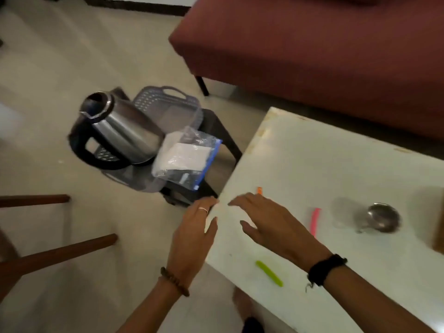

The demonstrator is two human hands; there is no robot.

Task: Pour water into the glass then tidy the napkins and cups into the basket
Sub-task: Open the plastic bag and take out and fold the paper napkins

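Over the near corner of the white table (324, 164), both hands hover with fingers spread and loose, grasping nothing. Beyond the left hand (192, 233) fingertips, a grey basket (165, 104) sits on a dark stool (216, 131), holding a tilted steel kettle (120, 131) and a clear bag of white napkins (185, 156). Right of the right hand (269, 222) lie a pink stick (314, 221), a blurred clear glass (341, 212) and a steel cup (382, 217). A green stick (269, 273) lies below its wrist.
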